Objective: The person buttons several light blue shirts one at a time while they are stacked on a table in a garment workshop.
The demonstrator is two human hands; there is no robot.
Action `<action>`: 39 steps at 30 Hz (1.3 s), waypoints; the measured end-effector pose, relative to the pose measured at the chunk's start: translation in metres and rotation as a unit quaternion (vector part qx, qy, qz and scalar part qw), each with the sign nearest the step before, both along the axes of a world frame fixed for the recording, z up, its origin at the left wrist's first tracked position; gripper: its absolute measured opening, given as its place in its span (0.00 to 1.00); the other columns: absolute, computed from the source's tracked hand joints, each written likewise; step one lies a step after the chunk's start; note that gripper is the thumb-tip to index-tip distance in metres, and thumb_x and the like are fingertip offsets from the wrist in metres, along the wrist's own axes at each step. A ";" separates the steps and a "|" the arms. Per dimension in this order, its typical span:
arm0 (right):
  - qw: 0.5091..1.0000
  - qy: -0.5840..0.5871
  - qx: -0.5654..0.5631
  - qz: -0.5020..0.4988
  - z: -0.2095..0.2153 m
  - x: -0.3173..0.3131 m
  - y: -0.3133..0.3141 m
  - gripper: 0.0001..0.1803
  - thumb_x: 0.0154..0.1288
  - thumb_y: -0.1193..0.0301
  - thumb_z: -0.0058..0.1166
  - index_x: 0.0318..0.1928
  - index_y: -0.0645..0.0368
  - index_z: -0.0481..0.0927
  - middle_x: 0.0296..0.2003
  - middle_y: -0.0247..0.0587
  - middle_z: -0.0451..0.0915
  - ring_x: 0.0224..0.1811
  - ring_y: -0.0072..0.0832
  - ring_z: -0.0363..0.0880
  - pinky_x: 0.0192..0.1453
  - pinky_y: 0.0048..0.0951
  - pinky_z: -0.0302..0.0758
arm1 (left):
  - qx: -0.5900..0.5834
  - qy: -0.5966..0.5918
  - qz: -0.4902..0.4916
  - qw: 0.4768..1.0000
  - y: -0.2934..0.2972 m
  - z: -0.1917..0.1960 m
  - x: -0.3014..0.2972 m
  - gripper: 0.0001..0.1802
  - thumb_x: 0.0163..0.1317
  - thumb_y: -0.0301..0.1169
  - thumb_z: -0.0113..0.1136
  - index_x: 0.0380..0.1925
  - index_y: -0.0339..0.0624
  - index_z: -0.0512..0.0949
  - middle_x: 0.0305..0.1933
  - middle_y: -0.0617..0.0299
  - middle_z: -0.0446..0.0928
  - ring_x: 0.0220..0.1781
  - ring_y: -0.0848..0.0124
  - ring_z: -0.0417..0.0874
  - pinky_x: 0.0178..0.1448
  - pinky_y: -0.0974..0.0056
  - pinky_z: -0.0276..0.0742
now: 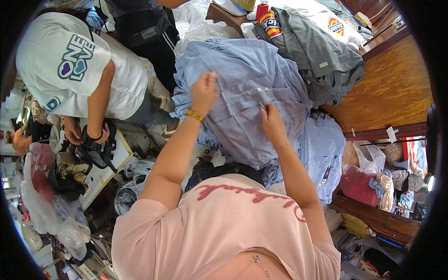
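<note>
A pile of light blue shirts [247,133] lies in front of me, with a row of small white buttons [257,91] showing on the top one. My left hand [204,91], with a gold-coloured watch or bracelet at the wrist, is closed and raised over the left part of the pile. What its fingers pinch, if anything, is too small to make out. Right of the buttons, my right hand [273,121] is closed around a small pointed metal tool [263,107], its tip toward the shirt. Most of that tool is hidden in the fingers.
Grey garments [317,56] hang over the pile's far right side, by a wooden panel [396,88]. More blue shirts [322,156] lie to the right. At left, a person in a white shirt [84,65] handles a black item [99,148] at a sewing table [109,172].
</note>
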State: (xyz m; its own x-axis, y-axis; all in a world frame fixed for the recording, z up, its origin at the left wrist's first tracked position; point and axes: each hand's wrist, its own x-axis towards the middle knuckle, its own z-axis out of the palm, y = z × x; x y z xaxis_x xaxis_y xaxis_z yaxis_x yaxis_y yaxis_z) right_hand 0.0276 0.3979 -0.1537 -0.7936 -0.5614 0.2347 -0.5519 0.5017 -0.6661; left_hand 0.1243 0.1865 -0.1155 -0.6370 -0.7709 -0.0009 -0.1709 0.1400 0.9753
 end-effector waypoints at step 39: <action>0.998 0.002 -0.010 -0.054 0.010 0.072 0.016 0.09 0.57 0.76 0.49 0.40 0.56 0.76 0.36 0.41 0.73 0.33 0.36 0.74 0.36 0.32 0.71 | -0.577 -0.042 -0.356 0.734 -0.045 0.003 -0.032 0.15 0.44 0.40 0.65 0.36 0.67 0.80 0.59 0.73 0.64 0.68 0.69 0.52 0.67 0.41 0.34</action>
